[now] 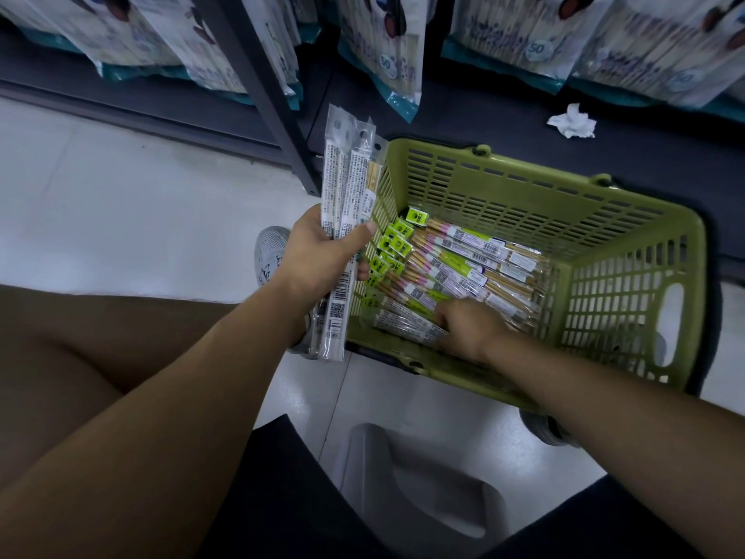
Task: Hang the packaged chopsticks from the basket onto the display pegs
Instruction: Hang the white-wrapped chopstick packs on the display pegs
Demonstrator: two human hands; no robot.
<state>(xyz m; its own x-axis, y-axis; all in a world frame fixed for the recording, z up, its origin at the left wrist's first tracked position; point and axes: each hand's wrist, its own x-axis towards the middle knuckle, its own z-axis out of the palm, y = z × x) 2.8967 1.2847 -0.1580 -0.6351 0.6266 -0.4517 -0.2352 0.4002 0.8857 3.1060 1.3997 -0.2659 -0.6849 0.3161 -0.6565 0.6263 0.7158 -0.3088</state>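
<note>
A: Your left hand (322,252) has its fingers and thumb wrapped round a bundle of chopstick packets (342,183). You hold it upright just outside the left wall of the basket (524,171), with the hang-holes at the top.

B: Your right hand (467,328) is down inside the basket, fingers curled onto the loose packets (463,264) near the near left corner. It is blurred, so I cannot tell whether you actually hold one.

A: The loose packets lie flat across the basket's bottom, green header cards toward the left wall.

B: The basket is green and slotted. It stands on the floor (121,175), its far side by the dark shelf base (504,115).

A: A crumpled tissue (572,122) lies on that shelf base, beyond the basket's far rim.

B: Large bags (387,54) marked 50 fill the top of the view. Your shoe (270,252) shows just behind your left hand, and a grey stool (423,478) sits between your legs.
</note>
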